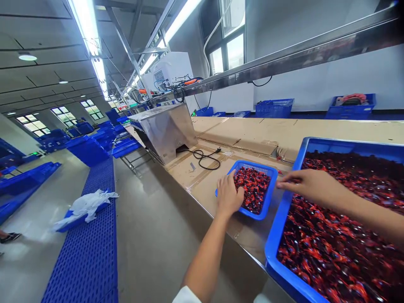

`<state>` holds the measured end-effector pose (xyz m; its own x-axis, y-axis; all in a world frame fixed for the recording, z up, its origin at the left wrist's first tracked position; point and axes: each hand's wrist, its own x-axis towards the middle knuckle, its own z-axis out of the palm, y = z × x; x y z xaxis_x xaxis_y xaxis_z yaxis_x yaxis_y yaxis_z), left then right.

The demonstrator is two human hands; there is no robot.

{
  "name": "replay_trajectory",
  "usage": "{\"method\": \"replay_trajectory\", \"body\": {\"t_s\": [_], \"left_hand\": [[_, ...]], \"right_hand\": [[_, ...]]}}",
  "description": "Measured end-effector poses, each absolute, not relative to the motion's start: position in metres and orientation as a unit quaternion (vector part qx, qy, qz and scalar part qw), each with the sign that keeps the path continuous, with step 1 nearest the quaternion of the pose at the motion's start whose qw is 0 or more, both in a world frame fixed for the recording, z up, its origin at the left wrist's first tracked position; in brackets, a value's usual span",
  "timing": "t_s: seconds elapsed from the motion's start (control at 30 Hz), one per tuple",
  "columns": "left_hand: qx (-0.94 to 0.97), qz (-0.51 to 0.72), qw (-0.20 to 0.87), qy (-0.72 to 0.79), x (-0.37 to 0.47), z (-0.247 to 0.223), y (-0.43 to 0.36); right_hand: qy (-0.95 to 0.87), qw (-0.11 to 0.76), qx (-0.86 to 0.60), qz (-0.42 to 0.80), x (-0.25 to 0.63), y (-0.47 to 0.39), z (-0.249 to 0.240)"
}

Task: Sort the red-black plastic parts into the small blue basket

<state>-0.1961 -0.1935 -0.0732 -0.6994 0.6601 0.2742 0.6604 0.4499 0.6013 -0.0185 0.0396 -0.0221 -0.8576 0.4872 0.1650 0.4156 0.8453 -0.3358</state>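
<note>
A small blue mesh basket [270,171] sits on the cardboard-covered bench [331,130], filled with small red and black pieces [254,187]. My left hand [227,195] rests on the basket's near left rim, fingers curled over the edge into the pieces. To the right stands a large blue bin [277,229] heaped with the same red and black pieces [341,240]. My right hand [304,184] reaches left over that bin's left rim, fingertips pinched together near the small basket's right edge; whether it holds a piece is not visible.
A stainless steel housing [166,130] stands at the bench's far left, with a black cable [205,159] coiled beside it. Blue baskets [274,107] line the back wall. Blue floor grating [94,235] with a white cloth [85,206] lies to the left below.
</note>
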Motion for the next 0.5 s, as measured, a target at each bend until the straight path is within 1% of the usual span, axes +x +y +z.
{"method": "replay_trajectory", "body": {"t_s": [0.13,0.23,0.37,0.5], "left_hand": [[-0.348,-0.332,0.026,-0.876,-0.194,-0.071,-0.191],[-0.339,-0.329,0.027,-0.881,-0.196,-0.07,-0.189],[-0.323,-0.344,0.026,-0.881,-0.195,-0.07,-0.188],[-0.308,-0.361,0.022,-0.88,-0.193,-0.07,-0.186]], "right_hand": [[-0.962,-0.001,-0.231,0.145,-0.114,0.024,-0.015],[-0.958,-0.044,-0.239,0.151,-0.153,0.019,-0.02],[-0.954,-0.053,-0.252,0.154,-0.164,0.028,-0.019],[-0.954,-0.017,-0.259,0.147,-0.149,0.053,-0.008]]}}
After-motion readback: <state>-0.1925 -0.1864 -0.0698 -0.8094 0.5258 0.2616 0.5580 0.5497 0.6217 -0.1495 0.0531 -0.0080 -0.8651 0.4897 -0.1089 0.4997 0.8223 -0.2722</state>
